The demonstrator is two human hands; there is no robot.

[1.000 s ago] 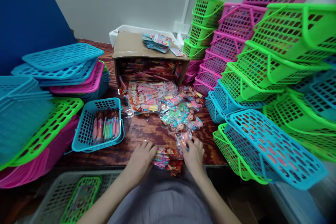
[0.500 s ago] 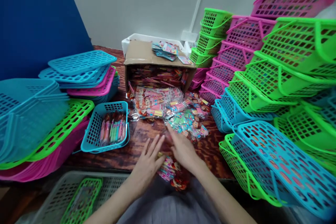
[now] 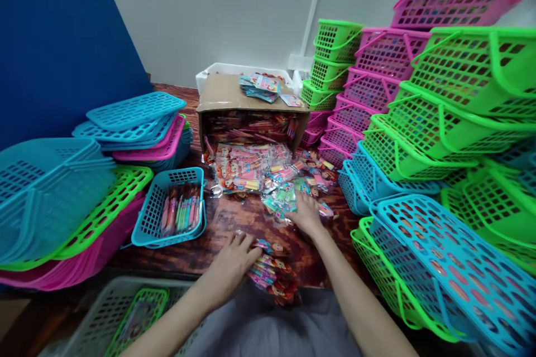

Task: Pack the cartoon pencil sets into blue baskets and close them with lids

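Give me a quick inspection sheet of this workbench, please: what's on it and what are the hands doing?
Surface: dark wooden table, mostly covered.
Job's things: small stack of packets at the near edge; loose pile of packets spilling from a tipped cardboard box; blue basket holding packets.
Clutter: basket stacks on the right; lid stacks on the left.
Hands: left hand rests on the small stack; right hand reaches into the pile.
Cables: none loose; one upright white conduit.
Surroundings: white wall, blue panel.
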